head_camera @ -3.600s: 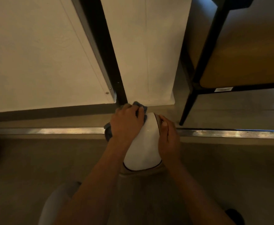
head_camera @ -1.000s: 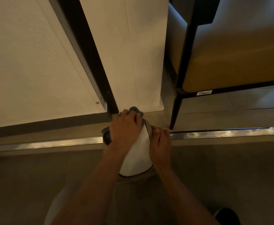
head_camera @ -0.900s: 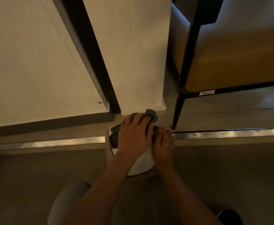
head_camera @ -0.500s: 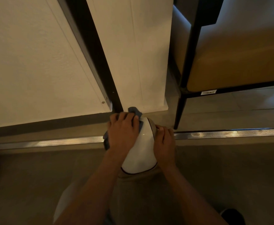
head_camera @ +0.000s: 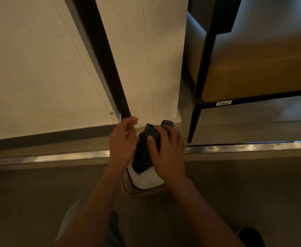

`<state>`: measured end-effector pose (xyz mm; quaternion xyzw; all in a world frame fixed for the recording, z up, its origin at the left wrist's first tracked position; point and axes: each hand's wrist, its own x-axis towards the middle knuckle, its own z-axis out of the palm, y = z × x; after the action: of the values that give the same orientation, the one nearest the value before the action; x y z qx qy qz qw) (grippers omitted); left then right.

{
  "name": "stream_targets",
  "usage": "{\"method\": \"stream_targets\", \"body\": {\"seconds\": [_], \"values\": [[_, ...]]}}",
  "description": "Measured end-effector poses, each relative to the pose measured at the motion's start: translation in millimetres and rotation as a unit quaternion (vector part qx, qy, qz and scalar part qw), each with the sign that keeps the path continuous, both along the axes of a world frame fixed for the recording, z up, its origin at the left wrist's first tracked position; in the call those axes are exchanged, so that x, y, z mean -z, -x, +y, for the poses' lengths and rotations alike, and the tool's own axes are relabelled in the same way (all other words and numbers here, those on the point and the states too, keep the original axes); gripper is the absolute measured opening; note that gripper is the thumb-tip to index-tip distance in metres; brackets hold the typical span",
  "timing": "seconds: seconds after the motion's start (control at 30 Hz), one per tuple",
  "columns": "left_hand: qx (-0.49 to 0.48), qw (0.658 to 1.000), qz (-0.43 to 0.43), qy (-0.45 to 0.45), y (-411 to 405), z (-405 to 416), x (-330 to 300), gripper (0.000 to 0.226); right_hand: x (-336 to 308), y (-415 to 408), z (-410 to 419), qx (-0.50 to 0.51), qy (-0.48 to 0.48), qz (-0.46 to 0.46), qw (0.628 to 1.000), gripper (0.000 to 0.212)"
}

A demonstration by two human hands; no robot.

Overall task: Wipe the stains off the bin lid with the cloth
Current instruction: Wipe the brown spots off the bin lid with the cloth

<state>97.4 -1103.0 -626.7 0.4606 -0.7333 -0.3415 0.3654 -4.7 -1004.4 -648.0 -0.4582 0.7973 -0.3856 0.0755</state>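
A small bin with a white lid [head_camera: 147,179] and a tan body [head_camera: 128,190] stands on the floor below me. A dark blue cloth [head_camera: 143,155] lies bunched over the far half of the lid. My right hand [head_camera: 167,152] holds the cloth, thumb on top and fingers curled over its far end, which sticks out past them. My left hand [head_camera: 122,139] hovers at the lid's left side with loosely curled fingers and holds nothing. Most of the lid's far half is hidden under cloth and hands.
A white wall panel [head_camera: 146,59] and a black door frame [head_camera: 103,59] rise just behind the bin. A metal threshold strip [head_camera: 244,147] crosses the floor. A chair with black legs [head_camera: 194,120] and a tan seat [head_camera: 262,68] stands at the right.
The cloth passed from my left hand to my right hand. My left hand came off the cloth and lid, and my right hand moved from the lid's right edge onto the cloth.
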Motion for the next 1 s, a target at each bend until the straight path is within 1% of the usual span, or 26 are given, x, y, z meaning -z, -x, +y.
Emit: {"method": "stream_targets", "body": {"seconds": [0.07, 0.1, 0.2, 0.3, 0.37, 0.43, 0.5, 0.57, 0.63, 0.73, 0.8, 0.87, 0.93, 1.0], "values": [[-0.038, 0.999, -0.021, 0.0, -5.8, -4.6, 13.8, 0.025, 7.5, -4.3, -10.4, -0.02, -0.065, 0.045, 0.997, 0.055], [-0.041, 0.998, -0.041, -0.01, -6.8, -4.8, 20.5, 0.027, 12.0, -4.3, -14.0, -0.017, -0.081, 0.059, 0.995, 0.054], [-0.042, 0.996, -0.084, -0.013, -8.0, 2.5, 36.8, 0.04, 16.3, 0.7, -23.8, 0.007, -0.076, 0.067, 0.995, 0.049], [-0.03, 0.992, -0.119, 0.04, -10.7, 11.0, 46.7, 0.059, 11.0, 11.6, -33.3, 0.005, -0.083, 0.046, 0.995, 0.043], [-0.026, 0.991, -0.126, 0.047, -11.4, 14.1, 45.7, 0.062, 8.6, 24.8, -41.0, -0.005, -0.081, -0.004, 0.997, 0.037], [-0.034, 0.99, -0.126, 0.048, -11.3, 16.1, 41.9, 0.051, 7.3, 42.6, -49.0, -0.006, -0.072, -0.107, 0.992, 0.031], [-0.041, 0.988, -0.134, 0.058, -10.4, 17.8, 39.7, 0.039, 9.1, 60.2, -54.1, -0.02, -0.073, -0.22, 0.973, 0.027], [-0.05, 0.987, -0.14, 0.064, -10.0, 20.1, 38.5, 0.033, 13.8, 71.2, -51.5, -0.049, -0.061, -0.288, 0.955, 0.023], [-0.06, 0.986, -0.141, 0.065, -10.1, 20.3, 40.8, 0.034, 18.6, 71.5, -37.6, -0.063, -0.005, -0.351, 0.934, 0.023], [-0.069, 0.986, -0.14, 0.052, -9.0, 18.9, 45.4, 0.041, 36.4, 58.2, 0.9, -0.032, 0.065, -0.435, 0.898, 0.031], [-0.071, 0.986, -0.144, 0.05, -8.6, 18.2, 48.0, 0.045, 53.6, 46.5, 28.5, -0.009, 0.083, -0.452, 0.888, 0.034], [-0.062, 0.985, -0.149, 0.061, -10.1, 16.6, 49.8, 0.05, 59.7, 37.6, 42.6, -0.006, 0.093, -0.438, 0.894, 0.033], [-0.048, 0.985, -0.149, 0.07, -11.4, 14.2, 50.7, 0.052, 53.4, 38.6, 35.3, -0.002, 0.086, -0.437, 0.895, 0.03], [-0.042, 0.985, -0.152, 0.077, -12.3, 12.8, 51.7, 0.049, 44.9, 49.0, 14.4, -0.001, 0.054, -0.44, 0.896, 0.028]]}}
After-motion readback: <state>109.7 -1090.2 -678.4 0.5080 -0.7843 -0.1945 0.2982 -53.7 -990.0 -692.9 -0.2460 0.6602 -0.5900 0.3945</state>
